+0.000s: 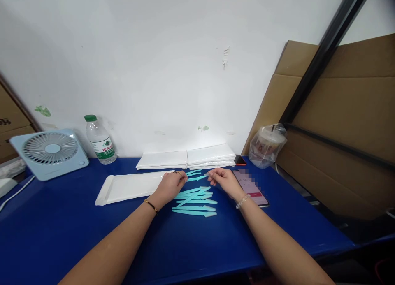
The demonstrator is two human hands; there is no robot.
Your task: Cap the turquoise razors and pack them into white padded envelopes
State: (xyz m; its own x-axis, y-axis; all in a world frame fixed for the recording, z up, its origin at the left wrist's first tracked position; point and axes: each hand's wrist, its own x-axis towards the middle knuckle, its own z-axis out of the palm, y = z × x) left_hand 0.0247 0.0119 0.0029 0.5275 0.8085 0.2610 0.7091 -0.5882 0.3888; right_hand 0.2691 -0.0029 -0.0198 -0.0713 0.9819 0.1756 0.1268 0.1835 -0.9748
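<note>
Between my two hands a teal eyebrow razor [196, 178] stretches just above the blue table [191, 244]. My left hand [173, 185] is closed, pinching its handle end. My right hand [222, 181] pinches at the blade end, where something small and pale shows at the fingertips; whether it is a cap I cannot tell. Nearer to me lies a loose pile of teal eyebrow razors [194, 197], some crossing each other, blade ends to the right. A few more razors [194, 172] lie just beyond my hands. My left hand partly covers a long white packet [131, 187].
Stacked white packets [187, 157] lie along the wall. A phone [251, 190] with a lit screen lies beside my right wrist, another phone [240, 160] behind it. A bagged drink cup [268, 147] stands right; a water bottle [101, 141] and light-blue fan [51, 153] stand left.
</note>
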